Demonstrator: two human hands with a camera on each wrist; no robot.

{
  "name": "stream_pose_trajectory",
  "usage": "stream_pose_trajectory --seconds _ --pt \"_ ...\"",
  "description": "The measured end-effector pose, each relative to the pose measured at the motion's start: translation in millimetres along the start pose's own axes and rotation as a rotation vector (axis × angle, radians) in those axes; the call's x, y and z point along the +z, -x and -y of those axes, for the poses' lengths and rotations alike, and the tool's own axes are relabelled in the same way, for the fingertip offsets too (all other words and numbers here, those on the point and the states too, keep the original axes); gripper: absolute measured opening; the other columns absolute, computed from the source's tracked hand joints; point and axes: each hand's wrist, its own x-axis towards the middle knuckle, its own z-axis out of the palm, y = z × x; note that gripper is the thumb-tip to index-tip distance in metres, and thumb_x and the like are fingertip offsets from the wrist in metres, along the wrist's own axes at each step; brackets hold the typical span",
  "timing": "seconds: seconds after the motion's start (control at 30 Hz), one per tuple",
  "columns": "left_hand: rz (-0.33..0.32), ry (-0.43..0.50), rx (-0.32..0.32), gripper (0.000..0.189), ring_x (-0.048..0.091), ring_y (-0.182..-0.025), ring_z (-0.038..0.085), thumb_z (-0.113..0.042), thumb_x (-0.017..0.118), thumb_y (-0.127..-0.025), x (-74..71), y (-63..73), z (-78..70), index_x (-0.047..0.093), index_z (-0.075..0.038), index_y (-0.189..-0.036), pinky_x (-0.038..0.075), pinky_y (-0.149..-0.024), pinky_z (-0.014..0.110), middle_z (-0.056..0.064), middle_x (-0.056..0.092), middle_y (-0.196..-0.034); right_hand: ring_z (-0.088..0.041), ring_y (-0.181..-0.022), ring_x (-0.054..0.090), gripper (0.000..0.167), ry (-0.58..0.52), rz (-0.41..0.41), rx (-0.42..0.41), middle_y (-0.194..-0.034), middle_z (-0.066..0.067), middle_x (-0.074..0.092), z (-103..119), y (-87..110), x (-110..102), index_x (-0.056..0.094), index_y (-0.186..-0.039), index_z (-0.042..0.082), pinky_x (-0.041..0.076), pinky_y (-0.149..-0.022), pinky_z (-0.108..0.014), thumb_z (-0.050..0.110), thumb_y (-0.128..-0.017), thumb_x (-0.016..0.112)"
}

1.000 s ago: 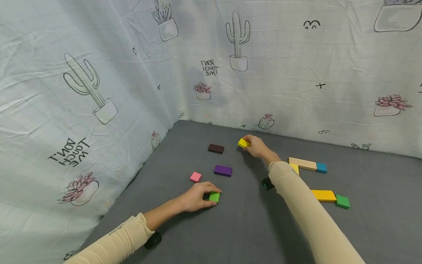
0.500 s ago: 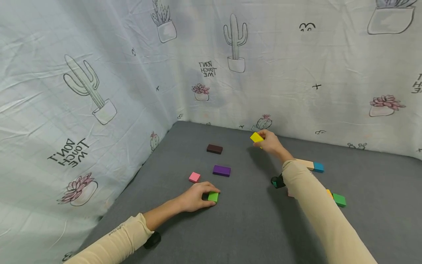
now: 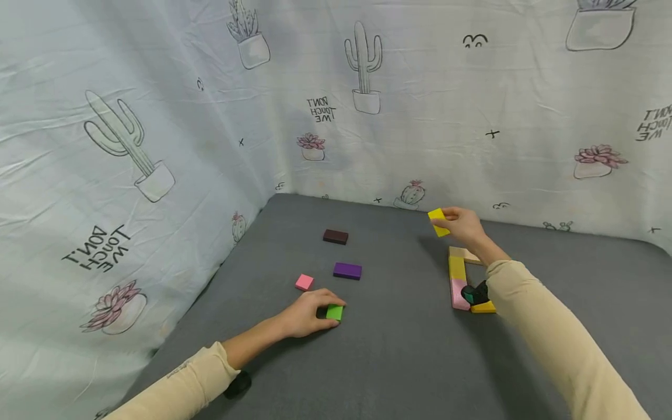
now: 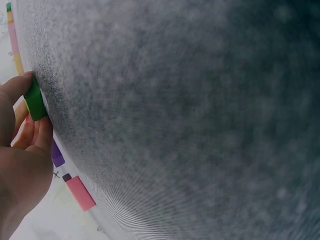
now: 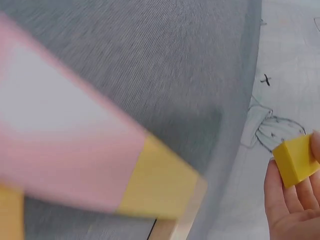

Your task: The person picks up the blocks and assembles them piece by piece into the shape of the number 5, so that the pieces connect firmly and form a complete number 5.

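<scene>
Between thumb and fingers, my left hand [image 3: 305, 315] pinches a light green block [image 3: 334, 312] down at the grey tabletop. The left wrist view shows that green block [image 4: 35, 101] gripped the same way. My right hand [image 3: 464, 226] holds a yellow block [image 3: 439, 222] raised above the far part of the table, near the wall. In the right wrist view the yellow block [image 5: 297, 159] sits between thumb and fingertips. Below the right hand lies a row of joined blocks: a tan one [image 3: 462, 254], a yellow one [image 3: 457, 268], a pink one [image 3: 459, 293] and an orange-yellow one [image 3: 483, 307], partly hidden by the arm.
A dark brown block [image 3: 335, 236], a purple block [image 3: 347, 270] and a small coral-pink block [image 3: 304, 282] lie apart on the grey table [image 3: 388, 361], left of centre. A white cloth [image 3: 451, 111] with cactus drawings hangs along the back and left sides.
My right hand has carried the yellow block rightward and lifted it, tilting it more upright. My left hand keeps its pinch on the green block. The view has turned slightly right.
</scene>
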Motion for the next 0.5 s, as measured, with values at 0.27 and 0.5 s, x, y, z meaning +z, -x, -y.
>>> stream_pose_trajectory --seconds 0.27,0.5 --pt "-0.012 0.009 0.006 0.036 0.055 -0.1 0.013 -0.013 0.074 -0.085 -1.6 2.7 0.7 0.065 -0.005 -0.119 0.045 -0.085 0.028 0.002 0.062 -0.11 -0.043 -0.12 0.042 0.068 -0.058 0.014 0.039 -0.138 -0.032 0.037 -13.0 19.5 -24.9 0.028 -0.145 -0.008 0.04 -0.096 -0.05 0.033 -0.098 0.055" --pt "-0.003 0.012 0.016 0.036 0.055 -0.099 0.012 -0.013 0.073 -0.086 0.6 -0.1 0.8 0.065 -0.005 -0.12 0.046 -0.084 0.028 0.002 0.061 -0.11 -0.04 -0.119 0.042 0.073 -0.083 0.01 0.093 -0.137 -0.03 0.036 -31.4 36.5 -43.1 0.027 -0.144 -0.01 0.04 -0.097 -0.049 0.039 -0.097 0.054"
